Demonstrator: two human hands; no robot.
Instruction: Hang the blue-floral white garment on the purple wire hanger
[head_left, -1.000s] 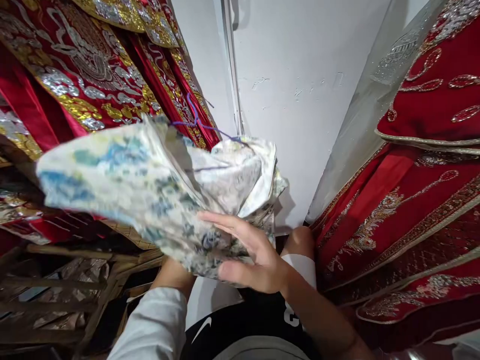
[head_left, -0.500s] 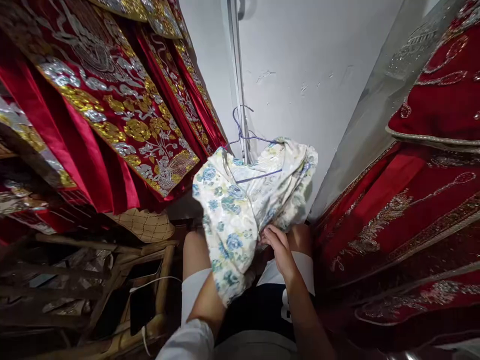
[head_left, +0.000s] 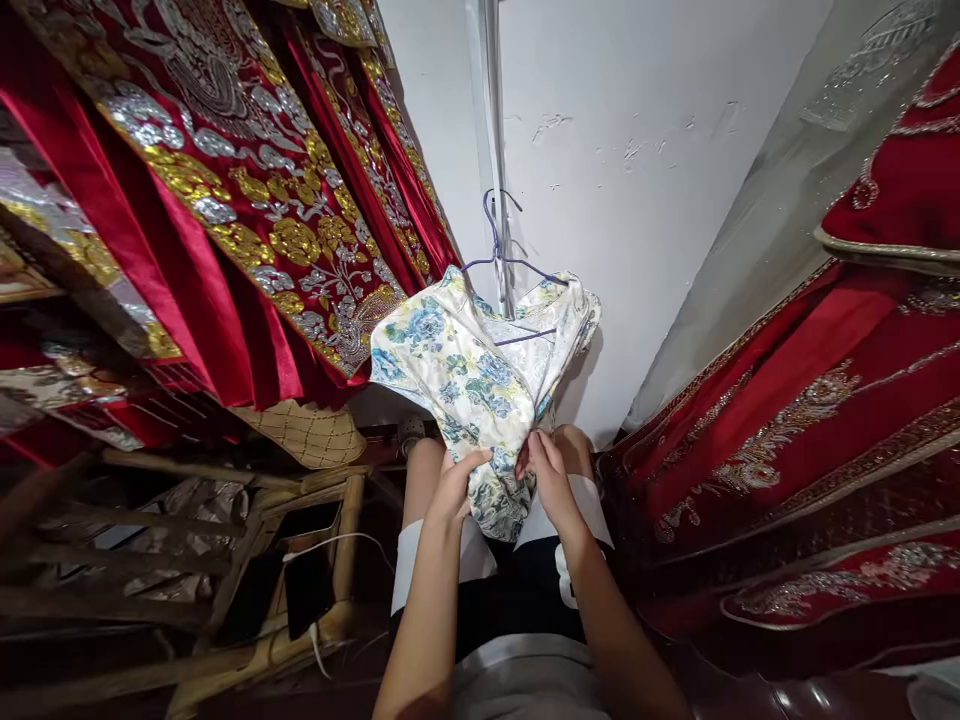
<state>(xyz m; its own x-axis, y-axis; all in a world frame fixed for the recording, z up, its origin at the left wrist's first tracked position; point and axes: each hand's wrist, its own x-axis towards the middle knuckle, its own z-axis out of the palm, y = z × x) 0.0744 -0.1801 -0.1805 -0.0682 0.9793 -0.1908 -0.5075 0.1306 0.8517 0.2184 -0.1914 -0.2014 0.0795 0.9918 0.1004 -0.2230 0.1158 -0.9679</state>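
A white blouse (head_left: 457, 370) with blue and yellow flowers hangs over my knees on a thin purple hanger (head_left: 510, 260). My left hand (head_left: 456, 485) grips the lower left side of the cloth, the thumb on top and the other fingers out of sight beneath it. At the blouse's front edge, lower right, my right hand (head_left: 546, 472) is closed with its fingers pinching the fabric. The hanger's bar shows through the open neckline.
Red embroidered gowns hang at the left (head_left: 285, 220) and right (head_left: 787, 440). A bamboo chair (head_left: 349, 540) at lower left bears phones, one with a white cable (head_left: 337, 540). Ahead stands a white wall (head_left: 637, 220) with a metal pole (head_left: 491, 110).
My left hand has come out from under the blouse and now holds its lower left side. The blouse's left part has spread outward. The view has shifted slightly.
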